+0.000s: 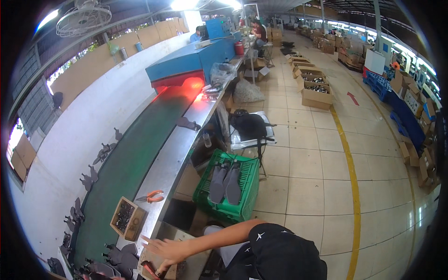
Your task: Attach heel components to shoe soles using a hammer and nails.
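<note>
A long factory hall with a tiled floor [308,177]; seen from mid-view, a caged fan [84,18] hangs at ten o'clock, a blue machine [186,60] glowing red at its mouth stands at eleven, and a row of cartons [316,99] sits at two. A yellow line [352,186] runs along the floor at about four. From the machine, a green belt [126,154] comes down beside a shiny metal counter [161,161].

Near the bottom, the right hand [170,249] is spread wide, fingers pointing to nine o'clock, over a pale board [177,232]. A red-handled tool [148,269] lies by its thumb, between seven and eight; whether they touch is unclear. The left hand cannot be made out.

Clockwise from that hand: dark soles [122,259] heaped at nine, a wooden box [127,218] of small parts at ten, orange pliers [151,196] at eleven, and a green crate [252,179] bearing more soles at two.

The tool looks rigid and fairly light, probably best gripped round its red handle. The soles seem light, slightly flexible and not fragile; the broad, flat part should give a surer hold than the narrow heel end.
</note>
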Tool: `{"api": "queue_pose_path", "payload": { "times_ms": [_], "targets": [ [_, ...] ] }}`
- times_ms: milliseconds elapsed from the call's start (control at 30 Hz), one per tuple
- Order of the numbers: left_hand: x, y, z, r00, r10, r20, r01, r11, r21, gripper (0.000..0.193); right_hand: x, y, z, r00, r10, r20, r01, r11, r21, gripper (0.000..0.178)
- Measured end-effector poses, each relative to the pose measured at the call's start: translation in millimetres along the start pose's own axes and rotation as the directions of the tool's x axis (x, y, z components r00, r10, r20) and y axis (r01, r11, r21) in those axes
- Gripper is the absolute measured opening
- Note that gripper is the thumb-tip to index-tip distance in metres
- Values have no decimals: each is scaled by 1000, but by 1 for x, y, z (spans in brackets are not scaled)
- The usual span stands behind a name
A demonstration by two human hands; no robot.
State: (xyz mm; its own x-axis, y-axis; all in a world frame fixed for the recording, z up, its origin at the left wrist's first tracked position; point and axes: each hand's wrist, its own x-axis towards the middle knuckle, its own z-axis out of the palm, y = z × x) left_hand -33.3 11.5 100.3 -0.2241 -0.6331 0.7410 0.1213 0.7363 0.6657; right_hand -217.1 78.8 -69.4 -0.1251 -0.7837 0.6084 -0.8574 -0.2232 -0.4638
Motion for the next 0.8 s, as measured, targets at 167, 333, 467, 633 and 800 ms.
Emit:
{"api": "queue_pose_path", "payload": {
  "times_ms": [167,333,467,633,800],
  "targets": [
    [-25,-34,-15,995,101,-7,-100,992,75,53,-31,-2,11,955,111,274,-63,982,-177,61],
    [-73,-163,38,967,-233,100,227,971,71,41,-111,15,-58,875,478,77,-444,856,-263,47],
    [-100,-219,10,886,-438,152,167,607,777,47,-164,8,-80,833,554,-8,-554,833,3,46],
    [-72,-154,31,998,-64,-18,57,685,727,50,-232,1,-94,650,757,66,-723,589,361,32],
    [4,-160,120,928,25,372,-186,896,404,13,-249,-9,-103,473,878,66,-452,177,874,23]
  ]
}}
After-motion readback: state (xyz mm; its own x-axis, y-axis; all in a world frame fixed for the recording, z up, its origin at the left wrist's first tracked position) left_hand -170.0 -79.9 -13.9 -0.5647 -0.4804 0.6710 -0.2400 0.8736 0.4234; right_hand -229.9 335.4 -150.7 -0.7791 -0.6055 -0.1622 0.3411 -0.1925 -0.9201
